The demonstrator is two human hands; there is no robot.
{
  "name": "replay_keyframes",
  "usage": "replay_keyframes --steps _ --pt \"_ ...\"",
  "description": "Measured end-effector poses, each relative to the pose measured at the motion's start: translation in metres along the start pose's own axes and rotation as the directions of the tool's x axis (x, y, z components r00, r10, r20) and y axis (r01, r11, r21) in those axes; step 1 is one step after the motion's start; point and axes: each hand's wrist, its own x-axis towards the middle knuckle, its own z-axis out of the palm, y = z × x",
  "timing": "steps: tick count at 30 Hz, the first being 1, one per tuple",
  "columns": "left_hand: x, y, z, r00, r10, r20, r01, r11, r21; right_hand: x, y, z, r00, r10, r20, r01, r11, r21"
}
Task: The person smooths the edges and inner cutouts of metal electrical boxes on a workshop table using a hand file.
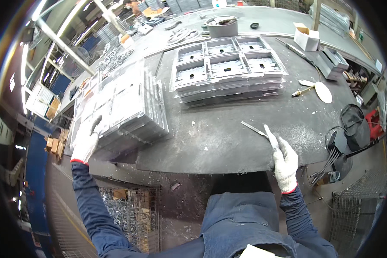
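My left hand (87,139), in a white knit glove with a red cuff, grips the near left edge of the top clear plastic tray (127,92) on a stack at the left. The top of this stack is slightly blurred, and some of the fingers are hidden. My right hand (284,161), gloved alike, is closed around a thin metal-bladed tool (254,128) above the table's front edge. Its narrow blade points to the far left; the handle is mostly hidden in the glove. Beyond my hands sits a second stack of clear trays (228,79) with grey metal parts in their compartments.
The dark worktable (193,146) carries a round grey tub (222,28), loose metal parts (182,36), a white box (306,38), a metal bin (332,64), a brass-tipped tool (303,91) and a white oval piece (323,92). Below stands a wire basket of metal parts (131,215).
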Motion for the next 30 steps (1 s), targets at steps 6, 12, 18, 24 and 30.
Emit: replay_keyframes --steps 6,12,18,24,30 --pt "0.083 0.193 -0.029 0.984 0.012 -0.177 -0.085 0.907 -0.411 -0.003 0.01 0.007 0.963 -0.27 -0.008 0.264 0.946 -0.188" --pt "0.232 0.3 0.108 0.973 0.066 0.22 -0.009 0.968 -0.251 0.001 0.001 0.012 0.902 -0.426 0.076 0.429 0.858 -0.281" --pt "0.29 0.311 0.16 0.93 0.062 0.362 0.136 0.857 -0.497 0.003 0.007 0.008 0.838 -0.538 0.098 0.523 0.738 -0.426" --pt "0.306 0.317 0.101 0.973 0.09 0.214 -0.103 0.994 0.047 0.004 0.014 0.008 0.827 -0.552 0.11 0.543 0.732 -0.411" --pt "0.186 0.261 0.052 0.821 -0.564 0.086 0.295 0.291 -0.91 -0.001 0.018 0.007 0.807 -0.582 0.099 0.56 0.702 -0.44"
